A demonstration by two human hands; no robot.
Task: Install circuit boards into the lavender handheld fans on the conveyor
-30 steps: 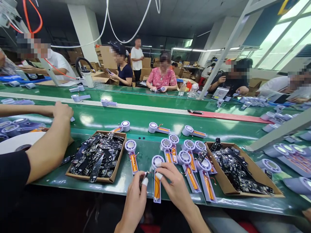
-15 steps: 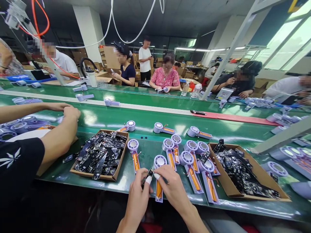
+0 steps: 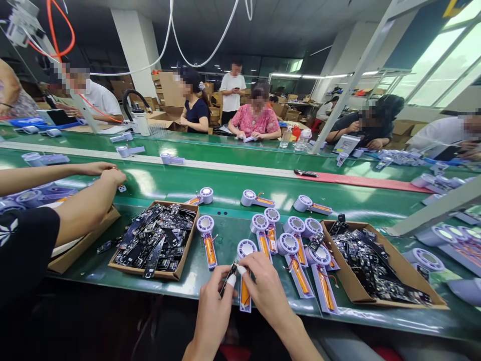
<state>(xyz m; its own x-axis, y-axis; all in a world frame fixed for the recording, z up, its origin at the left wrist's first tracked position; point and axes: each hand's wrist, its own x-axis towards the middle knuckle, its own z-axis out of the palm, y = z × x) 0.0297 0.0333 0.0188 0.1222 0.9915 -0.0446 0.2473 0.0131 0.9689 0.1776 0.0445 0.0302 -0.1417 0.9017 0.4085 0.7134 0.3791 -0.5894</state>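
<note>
Now the left hand [image 3: 213, 307] pinches a circuit board [image 3: 228, 277], likely angled to suit the right hand [image 3: 267, 287], fingers narrow, contents unclear.

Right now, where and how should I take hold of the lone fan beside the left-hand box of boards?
I'd take its round head, with the grip across the rim from directly above. It lies face up and looks solid, whereas the handle is an open tray holding an orange pack and thin wires. Avoid coming from the left: the box wall sits close there.
</note>
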